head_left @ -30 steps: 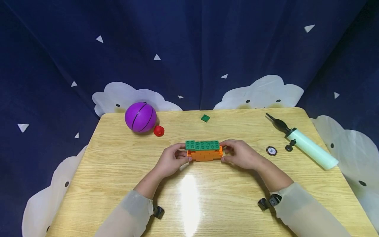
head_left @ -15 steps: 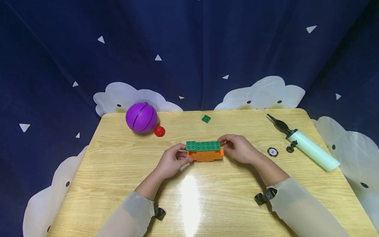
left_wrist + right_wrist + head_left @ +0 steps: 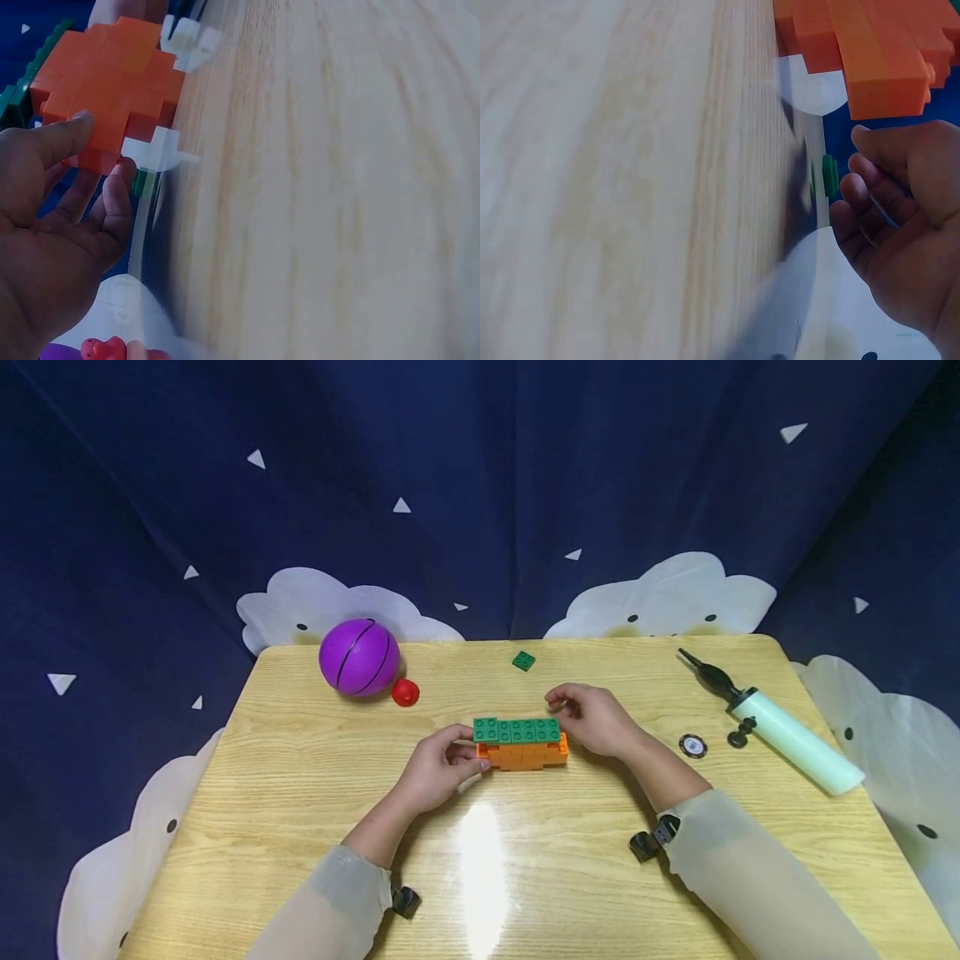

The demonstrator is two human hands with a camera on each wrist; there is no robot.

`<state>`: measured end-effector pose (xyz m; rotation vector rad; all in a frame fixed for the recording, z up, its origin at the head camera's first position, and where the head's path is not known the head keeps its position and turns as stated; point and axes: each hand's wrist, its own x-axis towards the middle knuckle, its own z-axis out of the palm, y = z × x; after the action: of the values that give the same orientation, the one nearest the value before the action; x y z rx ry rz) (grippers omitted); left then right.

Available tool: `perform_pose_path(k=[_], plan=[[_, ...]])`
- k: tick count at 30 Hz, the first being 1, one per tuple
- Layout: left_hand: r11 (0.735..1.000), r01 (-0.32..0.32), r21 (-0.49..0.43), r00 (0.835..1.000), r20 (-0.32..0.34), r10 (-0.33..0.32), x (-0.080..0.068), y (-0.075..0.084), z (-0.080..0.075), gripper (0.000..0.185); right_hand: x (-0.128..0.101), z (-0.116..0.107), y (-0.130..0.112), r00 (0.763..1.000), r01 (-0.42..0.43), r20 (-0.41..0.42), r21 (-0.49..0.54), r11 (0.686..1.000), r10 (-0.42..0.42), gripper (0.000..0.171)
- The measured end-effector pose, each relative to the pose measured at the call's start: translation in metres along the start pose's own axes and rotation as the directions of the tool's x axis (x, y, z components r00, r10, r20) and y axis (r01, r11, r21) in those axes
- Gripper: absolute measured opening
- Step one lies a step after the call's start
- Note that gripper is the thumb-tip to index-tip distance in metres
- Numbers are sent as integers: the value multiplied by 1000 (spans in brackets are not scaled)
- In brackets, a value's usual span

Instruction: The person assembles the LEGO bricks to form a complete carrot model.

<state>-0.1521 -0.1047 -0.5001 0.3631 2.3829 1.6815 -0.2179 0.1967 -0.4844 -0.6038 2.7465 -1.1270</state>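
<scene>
A toy-brick build stands near the middle of the table, orange bricks below and a row of green bricks along the top. My left hand grips its left end, thumb on the near face; the left wrist view shows the thumb over the orange bricks. Off the build's right end, my right hand has loosely bent fingers with nothing between them. In the right wrist view a gap separates that hand from the orange end. A loose green brick lies farther back.
At the back left, a purple ball sits beside a small red toy. Toward the right lie a poker chip, a small black knobbed object and a pale green hand pump. A dark curtain hangs behind the table.
My right hand has let go of the build's right end and moved back, away from it. My left hand keeps its grip, and the build stays in place.
</scene>
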Motion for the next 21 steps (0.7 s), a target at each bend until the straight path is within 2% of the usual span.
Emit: perform_pose_path(k=[9, 21], plan=[[1000, -3, -20, 1000, 2, 4, -1, 1, 0, 33, 22, 8, 1, 997, -72, -17, -34, 997, 71, 32], [1000, -14, -9, 1000, 3, 14, 0, 0, 0, 34, 53, 14, 2, 996, -75, -55, -87, 993, 70, 37]])
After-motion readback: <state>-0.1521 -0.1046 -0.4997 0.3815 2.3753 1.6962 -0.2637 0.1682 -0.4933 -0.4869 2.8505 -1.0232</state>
